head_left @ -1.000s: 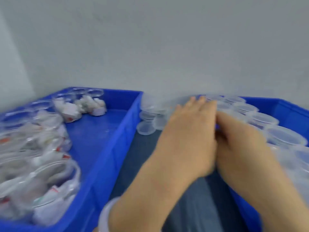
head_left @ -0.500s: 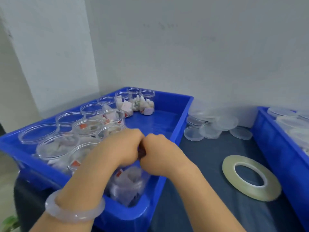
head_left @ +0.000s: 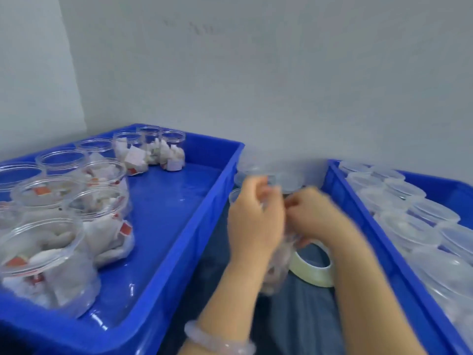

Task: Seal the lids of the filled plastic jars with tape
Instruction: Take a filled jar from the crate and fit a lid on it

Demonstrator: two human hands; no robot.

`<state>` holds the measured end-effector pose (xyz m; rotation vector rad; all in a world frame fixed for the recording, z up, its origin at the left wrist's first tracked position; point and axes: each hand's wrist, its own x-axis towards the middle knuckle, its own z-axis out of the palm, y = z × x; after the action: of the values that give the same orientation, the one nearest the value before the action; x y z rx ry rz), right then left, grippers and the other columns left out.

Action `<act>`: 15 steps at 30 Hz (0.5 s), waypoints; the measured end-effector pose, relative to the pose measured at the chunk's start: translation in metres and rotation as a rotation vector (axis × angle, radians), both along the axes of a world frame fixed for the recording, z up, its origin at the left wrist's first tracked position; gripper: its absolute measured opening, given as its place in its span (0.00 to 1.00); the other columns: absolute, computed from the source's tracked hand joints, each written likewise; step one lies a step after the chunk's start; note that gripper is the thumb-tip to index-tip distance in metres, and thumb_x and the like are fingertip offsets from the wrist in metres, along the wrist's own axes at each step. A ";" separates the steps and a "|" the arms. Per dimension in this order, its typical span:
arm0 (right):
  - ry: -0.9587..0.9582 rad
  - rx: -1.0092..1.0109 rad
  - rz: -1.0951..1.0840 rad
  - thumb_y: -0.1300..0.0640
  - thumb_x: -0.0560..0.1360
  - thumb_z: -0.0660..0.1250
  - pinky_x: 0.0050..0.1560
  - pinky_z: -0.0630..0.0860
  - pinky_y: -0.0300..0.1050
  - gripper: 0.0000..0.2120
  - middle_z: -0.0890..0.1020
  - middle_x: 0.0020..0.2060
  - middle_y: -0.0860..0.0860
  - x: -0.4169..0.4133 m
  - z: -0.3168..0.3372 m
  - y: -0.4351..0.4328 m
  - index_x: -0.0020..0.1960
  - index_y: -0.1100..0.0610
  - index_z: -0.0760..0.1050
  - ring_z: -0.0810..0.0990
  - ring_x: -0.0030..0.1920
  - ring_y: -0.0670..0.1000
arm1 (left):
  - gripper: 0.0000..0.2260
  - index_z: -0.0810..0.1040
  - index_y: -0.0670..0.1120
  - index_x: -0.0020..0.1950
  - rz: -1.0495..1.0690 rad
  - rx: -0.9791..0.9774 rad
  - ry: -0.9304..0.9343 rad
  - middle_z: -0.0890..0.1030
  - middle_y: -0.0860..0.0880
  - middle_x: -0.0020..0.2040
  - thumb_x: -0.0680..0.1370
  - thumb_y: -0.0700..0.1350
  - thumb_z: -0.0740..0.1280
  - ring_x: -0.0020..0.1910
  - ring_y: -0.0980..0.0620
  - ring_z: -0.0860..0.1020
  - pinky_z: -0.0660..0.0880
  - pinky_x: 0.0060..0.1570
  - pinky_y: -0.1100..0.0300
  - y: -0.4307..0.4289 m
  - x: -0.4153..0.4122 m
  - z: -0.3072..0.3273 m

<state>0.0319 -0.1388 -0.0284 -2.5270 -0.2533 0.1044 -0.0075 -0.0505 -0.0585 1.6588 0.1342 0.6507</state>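
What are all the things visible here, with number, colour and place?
left crate: one, blue, left
open filled jars: about ten, clear, in left crate
right crate: one, blue, right
lidded jars: several, clear, in right crate
loose lids: few, clear, blurred, behind the hands
tape roll: one, pale, between crates
held jar: one, clear, between hands
bracelet: one, pale, left wrist
left hand: one, grips held jar
right hand: one, at held jar, grip blurred

Filled jar [head_left: 275, 274], blurry, nr tape roll [head_left: 312, 276].

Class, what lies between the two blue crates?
Head view: the left hand and right hand holding a filled jar, a tape roll beside it, loose lids behind.
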 end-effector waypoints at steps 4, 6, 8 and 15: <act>0.203 0.326 -0.018 0.45 0.74 0.61 0.33 0.81 0.51 0.21 0.83 0.36 0.56 0.028 -0.052 -0.011 0.39 0.62 0.79 0.82 0.33 0.53 | 0.05 0.78 0.54 0.45 -0.076 -0.128 -0.059 0.84 0.55 0.42 0.71 0.48 0.64 0.48 0.55 0.82 0.75 0.49 0.61 0.027 0.031 -0.042; 0.233 0.427 -0.032 0.40 0.75 0.60 0.35 0.81 0.49 0.24 0.84 0.35 0.54 0.055 -0.057 -0.013 0.40 0.59 0.81 0.82 0.34 0.50 | 0.07 0.78 0.55 0.45 -0.117 -0.122 -0.112 0.84 0.55 0.43 0.71 0.48 0.62 0.48 0.55 0.82 0.76 0.49 0.60 0.035 0.047 -0.047; 0.045 0.287 -0.089 0.49 0.77 0.61 0.52 0.79 0.53 0.15 0.83 0.44 0.55 0.094 -0.067 -0.009 0.48 0.59 0.80 0.82 0.46 0.53 | 0.08 0.78 0.53 0.47 -0.123 -0.124 -0.154 0.83 0.54 0.45 0.72 0.47 0.61 0.50 0.56 0.81 0.76 0.50 0.64 0.035 0.059 -0.049; -0.292 -0.472 0.048 0.54 0.79 0.60 0.71 0.51 0.45 0.19 0.66 0.73 0.54 0.181 -0.124 0.000 0.70 0.51 0.68 0.53 0.76 0.56 | 0.12 0.80 0.46 0.52 -0.125 -0.107 -0.284 0.83 0.52 0.49 0.76 0.45 0.58 0.52 0.61 0.80 0.73 0.49 0.70 0.030 0.084 -0.073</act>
<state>0.2127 -0.1390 -0.1527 -3.0047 -0.4498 -0.2126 0.0769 -0.0204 -0.1311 1.4438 -0.1361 0.7627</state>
